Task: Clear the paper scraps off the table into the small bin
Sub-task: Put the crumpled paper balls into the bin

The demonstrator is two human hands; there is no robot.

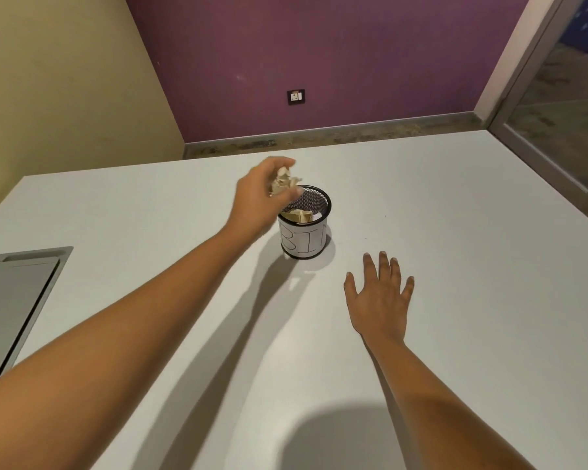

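Note:
A small black mesh bin [305, 242] with a white label reading BIN stands near the middle of the white table [455, 232]. Crumpled paper scraps [299, 216] lie inside it. My left hand [258, 198] hovers just above the bin's left rim, its fingers closed around a crumpled paper scrap [283, 181]. My right hand [381, 296] lies flat on the table in front of and to the right of the bin, fingers spread, holding nothing.
A grey recessed cable hatch [14, 293] is set into the table at the left edge. A purple wall with a socket [296, 97] rises beyond the table's far edge. A glass door frame [537, 106] stands at the right.

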